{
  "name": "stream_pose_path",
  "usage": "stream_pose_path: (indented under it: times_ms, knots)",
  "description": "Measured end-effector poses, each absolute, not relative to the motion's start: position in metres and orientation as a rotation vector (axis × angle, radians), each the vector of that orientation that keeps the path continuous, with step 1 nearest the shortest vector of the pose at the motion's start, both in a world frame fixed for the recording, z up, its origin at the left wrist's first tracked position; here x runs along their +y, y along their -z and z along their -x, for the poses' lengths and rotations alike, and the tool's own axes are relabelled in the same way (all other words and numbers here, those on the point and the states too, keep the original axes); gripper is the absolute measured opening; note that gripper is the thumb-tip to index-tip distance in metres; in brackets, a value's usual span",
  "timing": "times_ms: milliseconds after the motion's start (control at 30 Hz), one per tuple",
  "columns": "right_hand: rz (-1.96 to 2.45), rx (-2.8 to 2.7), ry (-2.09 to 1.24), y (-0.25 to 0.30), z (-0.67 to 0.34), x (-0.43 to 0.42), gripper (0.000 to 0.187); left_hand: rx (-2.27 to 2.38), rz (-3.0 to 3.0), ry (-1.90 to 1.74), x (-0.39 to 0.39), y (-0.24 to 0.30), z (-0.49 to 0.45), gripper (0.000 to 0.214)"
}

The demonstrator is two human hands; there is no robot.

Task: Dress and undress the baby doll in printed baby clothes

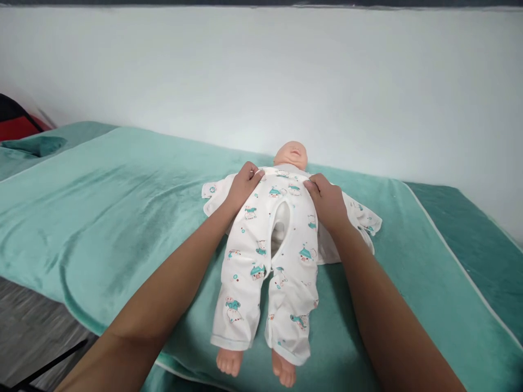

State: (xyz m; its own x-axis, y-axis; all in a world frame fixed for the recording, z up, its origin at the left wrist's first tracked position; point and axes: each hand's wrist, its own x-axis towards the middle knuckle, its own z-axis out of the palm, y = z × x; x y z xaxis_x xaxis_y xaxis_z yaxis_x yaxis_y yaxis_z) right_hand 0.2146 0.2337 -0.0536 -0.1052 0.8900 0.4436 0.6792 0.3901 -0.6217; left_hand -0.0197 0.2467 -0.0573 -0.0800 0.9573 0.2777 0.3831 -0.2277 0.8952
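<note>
A baby doll [292,154] lies on its back, with its head by the wall and its bare feet toward me. White printed split-crotch baby pants [302,253] cover its legs and reach up to the chest. My left hand [246,184] grips one side of the waistband, fingers closed. On the other side my right hand [327,201] pinches the waistband the same way. A white baby shirt [365,218] with the same print lies spread out under the doll, its sleeves pointing to both sides. White cloth shows through the crotch opening.
Under the doll is a green plush blanket [122,218] with pale edging, over a darker green cover [478,239]. A white wall [261,81] rises behind. A red and black item [18,122] stands far left. Grey flooring [32,316] shows lower left.
</note>
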Motion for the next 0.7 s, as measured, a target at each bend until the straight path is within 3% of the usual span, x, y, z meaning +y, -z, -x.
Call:
stream_pose_path:
  times_ms: [233, 367, 500, 700]
  knots:
    - [1.427, -1.684, -0.501, 0.057, -0.209, 0.253, 0.023, 1.502, -1.440, -1.251, 0.260, 0.070, 0.021, 0.021]
    - [1.312, -1.598, -0.449, 0.062, -0.207, 0.242, 0.008, 1.373, -1.410, -1.257, 0.250, 0.083, 0.027, 0.019]
    - [1.160, -1.814, -0.297, 0.065, -0.209, 0.237, 0.030, 1.333, -1.432, -1.274, 0.255, 0.081, 0.025, 0.015]
    - [1.204, -1.889, -0.246, 0.071, -0.213, 0.236, 0.037, 1.446, -1.606, -1.174, 0.261, 0.071, 0.023, 0.029]
